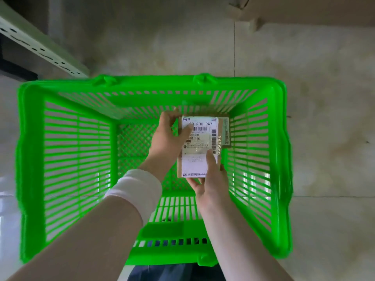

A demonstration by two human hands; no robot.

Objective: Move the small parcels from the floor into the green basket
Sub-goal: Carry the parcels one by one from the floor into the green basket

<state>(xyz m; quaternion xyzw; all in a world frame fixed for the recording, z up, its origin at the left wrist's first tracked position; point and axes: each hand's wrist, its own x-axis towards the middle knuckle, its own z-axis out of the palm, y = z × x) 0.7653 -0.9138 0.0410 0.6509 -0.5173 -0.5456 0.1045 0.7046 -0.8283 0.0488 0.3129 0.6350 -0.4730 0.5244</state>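
A bright green slatted basket (30, 159) stands on the tiled floor right below me. Inside it, toward the right wall, I hold a small brown cardboard parcel (199, 142) with a white shipping label facing up. My left hand (168, 136) grips the parcel's upper left edge, thumb lying on the label. My right hand (209, 179) holds its lower end, thumb on the label and fingers underneath. Whether the parcel touches the basket's mesh bottom I cannot tell. A white band wraps my left wrist.
A grey perforated metal shelf rail (40, 51) runs along the upper left. A large cardboard box (304, 9) lies on the floor at the top right. Beige floor tiles (324, 118) surround the basket. Dark trousers (174, 272) show at the bottom edge.
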